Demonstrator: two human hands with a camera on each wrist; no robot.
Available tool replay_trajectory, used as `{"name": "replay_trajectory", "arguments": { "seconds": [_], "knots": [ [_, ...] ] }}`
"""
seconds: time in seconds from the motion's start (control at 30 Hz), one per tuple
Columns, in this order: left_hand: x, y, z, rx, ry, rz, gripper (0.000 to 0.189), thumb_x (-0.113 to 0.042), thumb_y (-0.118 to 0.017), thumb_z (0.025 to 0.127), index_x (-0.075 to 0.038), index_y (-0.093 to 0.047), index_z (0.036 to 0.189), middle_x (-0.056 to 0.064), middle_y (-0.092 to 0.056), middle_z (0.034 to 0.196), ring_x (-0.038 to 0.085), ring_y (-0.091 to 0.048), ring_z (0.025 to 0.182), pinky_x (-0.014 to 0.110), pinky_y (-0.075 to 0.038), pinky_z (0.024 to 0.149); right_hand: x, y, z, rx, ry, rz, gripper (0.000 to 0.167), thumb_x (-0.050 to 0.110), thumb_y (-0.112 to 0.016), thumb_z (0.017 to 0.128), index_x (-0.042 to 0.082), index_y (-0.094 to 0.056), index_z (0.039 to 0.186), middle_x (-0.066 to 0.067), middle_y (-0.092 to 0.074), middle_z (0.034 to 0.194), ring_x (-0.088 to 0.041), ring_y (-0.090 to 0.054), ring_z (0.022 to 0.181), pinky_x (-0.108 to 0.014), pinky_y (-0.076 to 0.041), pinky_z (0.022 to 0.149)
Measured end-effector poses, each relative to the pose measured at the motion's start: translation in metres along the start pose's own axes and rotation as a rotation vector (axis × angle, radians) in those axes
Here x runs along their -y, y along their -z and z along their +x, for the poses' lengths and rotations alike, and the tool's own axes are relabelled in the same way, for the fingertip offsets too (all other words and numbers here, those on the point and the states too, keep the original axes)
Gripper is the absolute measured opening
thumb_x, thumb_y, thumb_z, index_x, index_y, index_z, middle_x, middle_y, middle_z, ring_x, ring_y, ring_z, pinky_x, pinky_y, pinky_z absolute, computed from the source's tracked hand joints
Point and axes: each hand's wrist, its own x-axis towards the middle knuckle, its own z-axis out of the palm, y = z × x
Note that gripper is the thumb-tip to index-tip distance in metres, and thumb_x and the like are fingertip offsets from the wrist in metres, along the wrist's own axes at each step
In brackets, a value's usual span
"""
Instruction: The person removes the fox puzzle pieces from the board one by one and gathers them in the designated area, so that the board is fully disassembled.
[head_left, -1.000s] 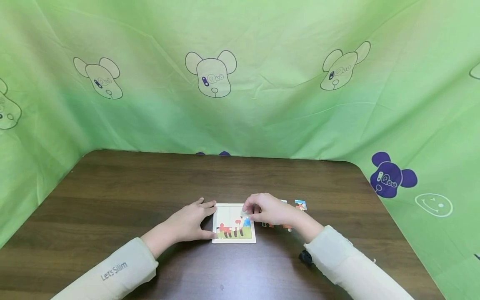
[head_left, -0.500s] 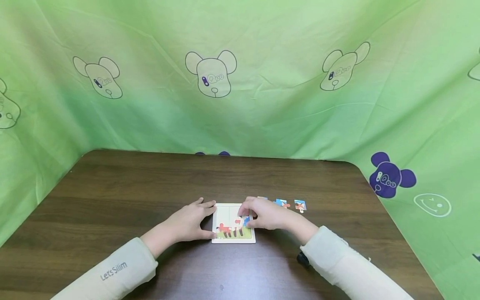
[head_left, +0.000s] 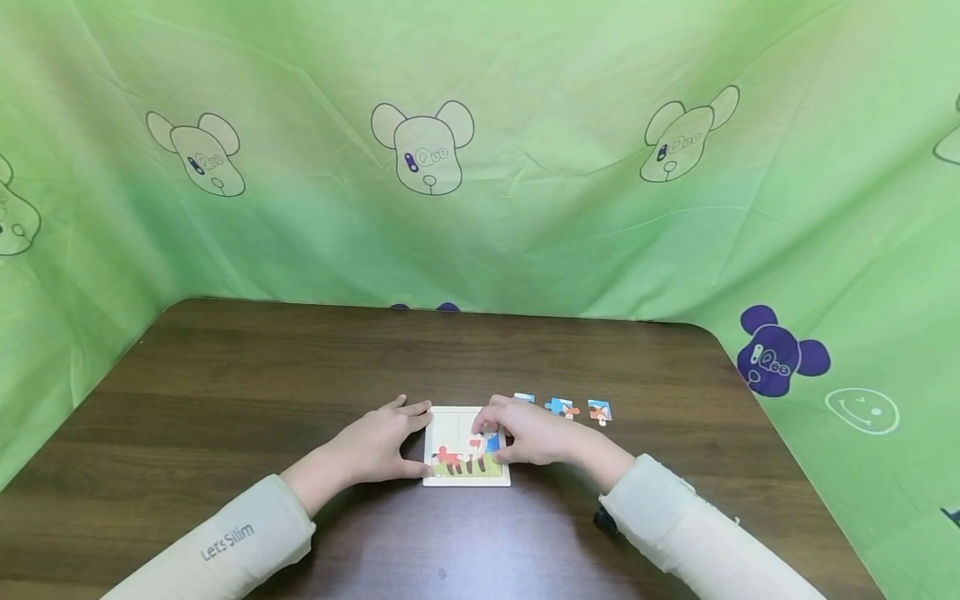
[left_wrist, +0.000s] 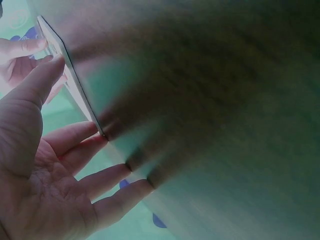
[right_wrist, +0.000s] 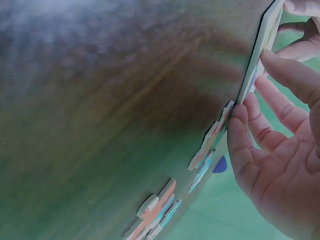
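- Our left hand point(head_left: 386, 445) touches the tray's point(head_left: 467, 482) left edge, fingers spread.
- Our right hand point(head_left: 536, 433) has shifted left over the tray's right side, likely filling it; whether those fingers grip, we can't tell.
- Loose pieces point(head_left: 599, 412) lie farther right.

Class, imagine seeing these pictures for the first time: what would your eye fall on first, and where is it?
Probably the green cloth behind the table, printed with outlined, round-eared animal heads and a solid purple head at the right. Next, the small, partly filled puzzle tray between the left hand and right hand. Then the bright loose pieces on the table, beyond the right hand and to its right.
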Motion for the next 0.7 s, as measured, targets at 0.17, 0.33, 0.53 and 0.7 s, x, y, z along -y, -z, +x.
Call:
{"name": "replay_trajectory", "arguments": {
  "seconds": [0.17,0.33,0.53,0.7],
  "knots": [
    [-0.0007,0.0003,0.0001,0.001,-0.001,0.002,0.075,-0.041,-0.080,0.081,-0.006,-0.054,0.142,0.011,-0.047,0.153,0.047,-0.036,0.143,0.057,-0.040,0.111,0.0004,-0.0017,-0.0023,-0.025,0.004,-0.007,0.030,0.006,-0.075,0.084,0.013,-0.065,0.112,-0.003,-0.055,0.100,-0.016,-0.053,0.088,-0.029,-0.046,0.078],
    [-0.0011,-0.0004,-0.0001,0.001,0.002,0.002,0.074,-0.041,-0.080,0.081,-0.007,-0.055,0.142,0.011,-0.047,0.153,0.047,-0.036,0.143,0.057,-0.040,0.111,0.0003,-0.0034,-0.0040,-0.051,0.011,-0.016,0.031,0.006,-0.075,0.082,0.015,-0.063,0.109,-0.003,-0.054,0.101,-0.020,-0.054,0.094,-0.033,-0.046,0.082],
    [-0.0012,-0.0002,-0.0004,0.005,0.001,0.004,0.075,-0.041,-0.080,0.081,-0.007,-0.055,0.142,0.011,-0.047,0.153,0.047,-0.036,0.143,0.056,-0.040,0.111,-0.0010,-0.0035,-0.0046,-0.053,0.038,-0.011,0.029,0.005,-0.074,0.084,0.013,-0.062,0.109,-0.001,-0.057,0.097,-0.015,-0.055,0.089,-0.031,-0.048,0.081],
    [-0.0013,0.0004,-0.0004,0.008,0.002,0.002,0.075,-0.042,-0.080,0.081,-0.007,-0.055,0.142,0.012,-0.047,0.153,0.047,-0.036,0.144,0.056,-0.040,0.111,-0.0027,-0.0031,-0.0037,-0.061,0.048,0.052,0.026,0.000,-0.070,0.086,0.011,-0.062,0.108,-0.001,-0.057,0.089,-0.006,-0.049,0.072,-0.022,-0.044,0.072]
  ]
}}
